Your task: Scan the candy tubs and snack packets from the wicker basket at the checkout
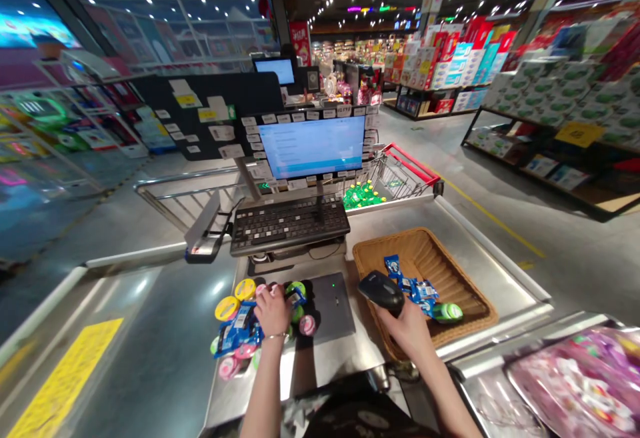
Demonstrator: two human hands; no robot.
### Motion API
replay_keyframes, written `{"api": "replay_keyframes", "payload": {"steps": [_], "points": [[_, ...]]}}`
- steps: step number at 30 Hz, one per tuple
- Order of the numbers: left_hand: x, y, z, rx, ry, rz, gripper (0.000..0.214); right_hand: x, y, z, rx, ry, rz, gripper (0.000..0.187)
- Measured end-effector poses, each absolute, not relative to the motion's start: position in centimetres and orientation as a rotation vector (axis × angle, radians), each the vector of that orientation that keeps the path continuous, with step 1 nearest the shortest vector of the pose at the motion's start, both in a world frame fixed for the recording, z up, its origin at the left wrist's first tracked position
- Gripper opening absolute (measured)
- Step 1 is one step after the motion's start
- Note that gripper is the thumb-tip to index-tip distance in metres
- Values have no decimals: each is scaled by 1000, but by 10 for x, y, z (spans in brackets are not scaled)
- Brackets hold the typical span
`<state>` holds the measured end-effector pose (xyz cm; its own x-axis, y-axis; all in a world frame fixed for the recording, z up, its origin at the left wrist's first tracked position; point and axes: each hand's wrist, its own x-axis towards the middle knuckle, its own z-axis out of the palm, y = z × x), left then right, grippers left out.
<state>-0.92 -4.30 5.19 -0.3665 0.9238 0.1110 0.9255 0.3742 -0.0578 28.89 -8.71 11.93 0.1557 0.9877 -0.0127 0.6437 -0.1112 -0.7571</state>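
My right hand (407,327) grips a black handheld barcode scanner (381,289) over the near edge of a wicker basket (470,291). Blue snack packets (410,283) and a green roll lie in that basket. My left hand (273,309) rests, fingers curled, on a heap of small goods (240,331) on the steel counter: blue packets, yellow round tins, pink and green rolls. Its fingertips touch a blue-and-green item (296,293) at the heap's right side; whether it grips it I cannot tell.
A flat scanner plate (333,305) lies between my hands. Behind it stand a black keyboard (290,223) and a lit monitor (313,146). A shopping cart (400,175) with green bottles waits past the counter. Pink bags (580,378) lie at the right.
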Motion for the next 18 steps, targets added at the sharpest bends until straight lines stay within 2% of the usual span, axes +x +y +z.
{"api": "replay_keyframes", "payload": {"steps": [5, 13, 15, 18], "points": [[34, -18, 63, -1998, -2332, -312, 38, 309, -87, 116, -1859, -1493, 693, 32], [161, 34, 68, -2641, -1934, -726, 33, 352, -92, 110, -1996, -1319, 553, 33], [192, 49, 62, -2788, -1862, -677, 34, 364, -94, 108, -2016, -1283, 539, 33], [236, 74, 46, -2977, -1854, -243, 43, 381, -95, 103, -2029, -1216, 506, 34]]}}
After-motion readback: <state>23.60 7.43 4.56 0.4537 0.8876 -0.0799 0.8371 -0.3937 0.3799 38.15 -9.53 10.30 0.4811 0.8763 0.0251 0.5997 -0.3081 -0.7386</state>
